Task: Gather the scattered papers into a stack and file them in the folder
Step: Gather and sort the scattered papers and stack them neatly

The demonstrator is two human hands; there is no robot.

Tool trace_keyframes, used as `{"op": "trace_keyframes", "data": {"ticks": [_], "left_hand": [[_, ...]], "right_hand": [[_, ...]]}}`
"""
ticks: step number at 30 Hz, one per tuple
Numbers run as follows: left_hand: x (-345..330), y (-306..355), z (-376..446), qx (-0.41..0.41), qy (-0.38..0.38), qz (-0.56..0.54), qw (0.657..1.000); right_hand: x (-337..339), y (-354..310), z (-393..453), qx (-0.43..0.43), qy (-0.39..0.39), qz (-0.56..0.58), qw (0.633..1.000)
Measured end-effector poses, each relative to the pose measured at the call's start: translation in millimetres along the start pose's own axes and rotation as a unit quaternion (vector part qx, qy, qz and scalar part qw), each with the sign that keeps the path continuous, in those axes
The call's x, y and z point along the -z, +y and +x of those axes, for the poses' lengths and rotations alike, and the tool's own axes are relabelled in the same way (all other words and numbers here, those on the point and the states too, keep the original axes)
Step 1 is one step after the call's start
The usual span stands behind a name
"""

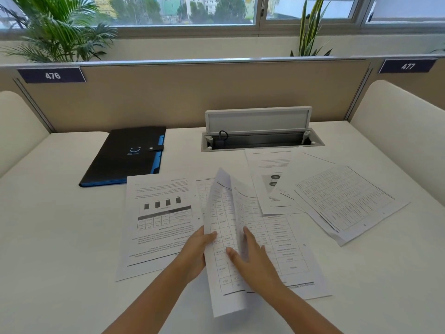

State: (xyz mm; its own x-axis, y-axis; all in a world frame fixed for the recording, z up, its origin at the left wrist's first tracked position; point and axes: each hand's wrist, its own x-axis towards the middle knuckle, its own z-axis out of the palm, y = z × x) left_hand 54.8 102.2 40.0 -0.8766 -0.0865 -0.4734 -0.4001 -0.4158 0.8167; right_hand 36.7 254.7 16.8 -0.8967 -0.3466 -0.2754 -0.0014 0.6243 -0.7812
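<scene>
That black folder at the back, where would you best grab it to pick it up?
Probably by its right long edge, coming from the right. The black folder lies flat and shut by its snap strap, and the blue page edges there stand slightly proud, free of the papers, giving fingers a lip. Its near corner sits under a printed sheet.

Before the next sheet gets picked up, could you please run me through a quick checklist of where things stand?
1. Left hand grips the lifted sheets: ok.
2. Right hand steadies them: ok, it lies flat against them.
3. All papers gathered: not ok; the chart page and the table pages on the right lie loose.
4. Folder ready to receive: not ok, its snap strap looks closed.
5. Lifted sheets' edges squared: cannot tell.
</scene>
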Motion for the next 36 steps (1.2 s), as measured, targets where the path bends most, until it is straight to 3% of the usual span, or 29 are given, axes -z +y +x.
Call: {"op": "trace_keyframes", "data": {"ticks": [7, 17, 22, 29, 33, 36], "left_hand": [[1.3, -1.4, -0.6, 0.001, -0.011, 0.031, 0.999], [2.5, -2.2, -0.9, -0.006, -0.012, 0.066, 0.998], [2.5, -3.2, -1.8, -0.014, 0.007, 0.086, 0.996], [-4.6, -5.2, -3.3, -0.043, -0.032, 0.063, 0.997], [-6.4, -5.9, 1.7, -0.099, 0.040, 0.111, 0.988], [0.7, 5.0, 1.9, -0.109, 0.068, 0.081, 0.988]], "right_hand": [[8.4, -5.0, 6.1, -0.005, 0.059, 0.031, 0.998], [18.1, -15.1, 15.3, -0.018, 0.080, 0.024, 0.996], [19.7, -19.9, 13.8, 0.017, 0.104, 0.004, 0.994], [7.1, -37.0, 5.3, 0.087, 0.038, 0.019, 0.995], [7.2, -35.5, 4.2, 0.116, -0.009, 0.040, 0.992], [20.3, -24.4, 10.3, 0.105, 0.082, 0.063, 0.989]]}}
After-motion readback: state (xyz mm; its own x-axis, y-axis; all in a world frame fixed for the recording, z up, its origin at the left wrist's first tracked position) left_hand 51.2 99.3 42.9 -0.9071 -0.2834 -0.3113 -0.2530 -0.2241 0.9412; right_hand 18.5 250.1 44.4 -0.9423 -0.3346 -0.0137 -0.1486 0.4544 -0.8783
